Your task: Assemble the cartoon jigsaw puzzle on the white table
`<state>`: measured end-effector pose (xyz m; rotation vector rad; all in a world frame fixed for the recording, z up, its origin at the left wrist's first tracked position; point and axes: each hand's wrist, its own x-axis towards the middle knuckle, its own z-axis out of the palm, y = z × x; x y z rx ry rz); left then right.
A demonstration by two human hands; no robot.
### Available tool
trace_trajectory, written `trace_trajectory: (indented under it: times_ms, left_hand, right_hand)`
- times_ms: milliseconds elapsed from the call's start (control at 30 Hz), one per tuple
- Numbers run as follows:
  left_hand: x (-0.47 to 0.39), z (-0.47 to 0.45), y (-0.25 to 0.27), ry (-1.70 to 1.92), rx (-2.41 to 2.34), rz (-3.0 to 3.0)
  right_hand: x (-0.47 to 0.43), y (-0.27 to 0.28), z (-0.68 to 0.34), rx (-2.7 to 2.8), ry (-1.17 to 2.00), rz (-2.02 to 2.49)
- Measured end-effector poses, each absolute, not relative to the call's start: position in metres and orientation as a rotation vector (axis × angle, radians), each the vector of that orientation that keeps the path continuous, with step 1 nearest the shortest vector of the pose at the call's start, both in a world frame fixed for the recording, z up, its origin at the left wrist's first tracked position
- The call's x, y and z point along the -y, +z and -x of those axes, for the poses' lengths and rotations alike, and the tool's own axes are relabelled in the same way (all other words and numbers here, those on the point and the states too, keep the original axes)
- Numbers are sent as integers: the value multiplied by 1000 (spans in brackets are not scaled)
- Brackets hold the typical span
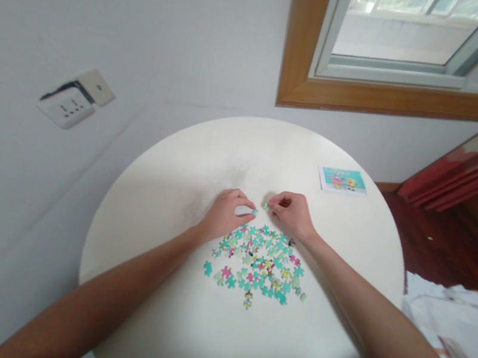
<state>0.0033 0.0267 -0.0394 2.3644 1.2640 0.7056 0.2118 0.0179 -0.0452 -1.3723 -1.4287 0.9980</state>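
Note:
Between thumb and forefinger, my left hand (pixel 227 212) pinches a small teal puzzle piece (pixel 255 212). Just to its right, my right hand (pixel 290 211) grips another green puzzle piece (pixel 266 206) by its edge. The two pieces are close together but apart, over the far side of a loose heap of jigsaw pieces (pixel 250 277). Teal, pink and yellow show among the heap, which lies spread on the white round table (pixel 197 330). One yellow-patterned piece (pixel 247 300) sits at the heap's near edge.
A picture card (pixel 342 181) with pink and yellow cartoon figures lies at the table's far right. Behind the table is a wall with a socket (pixel 69 107) and a wood-framed window (pixel 294 85). Papers (pixel 456 322) are piled beside the table on the right, near a red curtain (pixel 470 176).

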Motion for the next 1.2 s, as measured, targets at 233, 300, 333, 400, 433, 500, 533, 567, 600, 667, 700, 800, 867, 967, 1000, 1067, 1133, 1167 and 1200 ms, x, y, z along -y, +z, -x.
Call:
trace_trajectory:
  times_ms: [233, 300, 333, 400, 433, 500, 533, 567, 600, 667, 700, 800, 867, 967, 1000, 1067, 1133, 1167, 1200]
  left_hand:
    - [-27, -4, -42, 722, -1260, -2372]
    - [-27, -4, -42, 727, -1263, -2371]
    - [-27, -5, -42, 728, -1268, -2367]
    - [-27, -5, -42, 729, -1281, -2359]
    - [-27, -6, -42, 730, -1285, -2356]
    - [-27, -6, -42, 731, -1289, -2356]
    - [-27, -6, -43, 730, -1289, -2358]
    - [-27, -6, -43, 732, -1290, -2360]
    - [-27, -6, -43, 734, -1289, -2363]
    - [-28, -5, -44, 741, -1288, -2367]
    - [-28, -5, -45, 743, -1286, -2369]
    - [-29, -5, -46, 743, -1275, -2374]
    - [-29, -5, -45, 742, -1266, -2381]
    - [-29, -4, -44, 728, -1266, -2387]
    - [-29, -4, -44, 721, -1268, -2385]
    - [-28, -4, -43, 716, -1271, -2381]
    - [-28, -4, -43, 726, -1269, -2379]
    - [-28, -4, -43, 732, -1265, -2376]
    - [-29, -4, -43, 738, -1258, -2373]
  right_hand:
    - [-21, -54, -209, 1577, 875, 1408]
    - [-19, -52, -206, 1621, 841, 1443]
    - [-18, -51, -205, 1638, 823, 1465]
    - [-17, -49, -204, 1664, 801, 1506]
    - [-17, -48, -204, 1672, 798, 1521]
    - [-16, -47, -203, 1691, 806, 1542]
    - [-16, -46, -203, 1703, 810, 1553]
    - [-16, -45, -203, 1716, 810, 1564]
    - [-16, -44, -203, 1727, 806, 1575]
    - [-15, -42, -202, 1749, 785, 1601]
    - [-14, -41, -201, 1758, 767, 1615]
    - [-9, -38, -198, 1787, 696, 1666]
    - [-7, -37, -196, 1809, 641, 1698]
    - [-3, -36, -193, 1849, 574, 1714]
    - [-3, -36, -193, 1860, 557, 1709]
    - [-4, -37, -194, 1870, 545, 1686]
    - [-7, -38, -197, 1840, 574, 1653]
    - [-10, -39, -200, 1815, 594, 1636]
    - [-12, -40, -203, 1792, 608, 1620]
